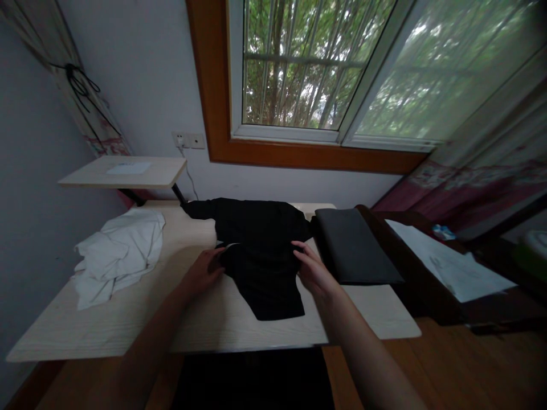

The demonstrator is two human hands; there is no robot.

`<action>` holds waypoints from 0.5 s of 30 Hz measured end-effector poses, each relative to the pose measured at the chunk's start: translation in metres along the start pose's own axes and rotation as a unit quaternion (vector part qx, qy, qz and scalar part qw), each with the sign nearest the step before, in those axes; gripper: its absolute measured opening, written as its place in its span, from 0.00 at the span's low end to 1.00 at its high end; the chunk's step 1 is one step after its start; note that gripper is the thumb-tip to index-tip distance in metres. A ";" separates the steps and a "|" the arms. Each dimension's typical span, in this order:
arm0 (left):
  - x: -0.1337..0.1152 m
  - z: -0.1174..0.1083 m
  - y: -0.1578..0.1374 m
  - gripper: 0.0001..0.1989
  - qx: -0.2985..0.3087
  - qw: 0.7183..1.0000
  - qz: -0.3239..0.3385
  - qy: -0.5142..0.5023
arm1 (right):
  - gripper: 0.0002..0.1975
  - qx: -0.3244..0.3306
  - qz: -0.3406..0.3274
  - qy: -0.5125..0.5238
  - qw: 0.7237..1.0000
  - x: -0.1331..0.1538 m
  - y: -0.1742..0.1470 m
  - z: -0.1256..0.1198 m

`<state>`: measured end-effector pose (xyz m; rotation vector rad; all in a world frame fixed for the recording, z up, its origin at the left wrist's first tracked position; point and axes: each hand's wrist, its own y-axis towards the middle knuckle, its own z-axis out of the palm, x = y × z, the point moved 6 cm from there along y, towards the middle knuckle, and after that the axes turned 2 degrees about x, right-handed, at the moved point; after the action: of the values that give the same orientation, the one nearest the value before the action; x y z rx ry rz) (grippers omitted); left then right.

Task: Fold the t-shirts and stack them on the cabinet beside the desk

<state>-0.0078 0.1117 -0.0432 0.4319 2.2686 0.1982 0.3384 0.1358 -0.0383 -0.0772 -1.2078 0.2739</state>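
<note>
The left hand (203, 273) is curled at the left edge of the garment (265, 279), its fingers bent towards the cloth; whether they pinch it I cannot tell. The right hand (314, 270) is partly open at the opposite edge, fingers loosely bent and slightly apart, the fingertips touching the fabric.

The garment lies between the two hands, near the middle of the counter (141, 319), and reaches from the back towards the front edge. It is plain black, soft and matt (dark enough that most of its folds are hard to read). Its back part spreads wide, with a sleeve-like strip running out to the left; the front part is narrower, slanting along its left side to a nearly straight lower end. A small greyish patch shows beside the left hand.

The counter is pale, with a fine wood-like grain and rounded front corners. To the left lies a white cloth (119, 250), crumpled, with soft creases and an uneven outline. Behind it stands a pale flat shelf (92, 171) on dark legs, bearing a sheet of paper (128, 168). To the right, just beside the garment, rests a flat, smooth, dark case (354, 245).
</note>
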 end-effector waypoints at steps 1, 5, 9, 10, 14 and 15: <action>0.000 0.000 0.000 0.28 0.007 1.000 -0.005 -0.027 | 0.26 0.017 0.011 -0.016 1.000 -0.003 -0.002 0.003; 0.004 0.006 0.000 0.19 0.011 0.993 -0.069 -0.094 | 0.31 0.053 0.033 -0.046 0.997 -0.015 -0.002 0.006; 0.004 0.009 0.002 0.14 -0.045 0.978 -0.119 -0.165 | 0.28 0.037 0.022 -0.040 0.998 -0.020 0.005 0.001; 0.001 0.008 0.003 0.15 -0.061 0.971 -0.124 -0.194 | 0.27 0.028 0.016 -0.037 0.999 -0.020 0.006 0.000; -0.017 -0.012 0.011 0.19 -0.130 0.937 -0.139 -0.292 | 0.26 -0.010 0.012 -0.024 1.000 -0.016 0.010 -0.009; -0.021 -0.019 0.012 0.21 -0.149 0.927 -0.141 -0.314 | 0.26 -0.022 0.013 -0.021 0.999 -0.016 0.011 -0.013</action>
<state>-0.0063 0.1151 -0.0122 -0.0078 1.6065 0.2150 0.3435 0.1437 -0.0595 -0.1249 -1.2556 0.2727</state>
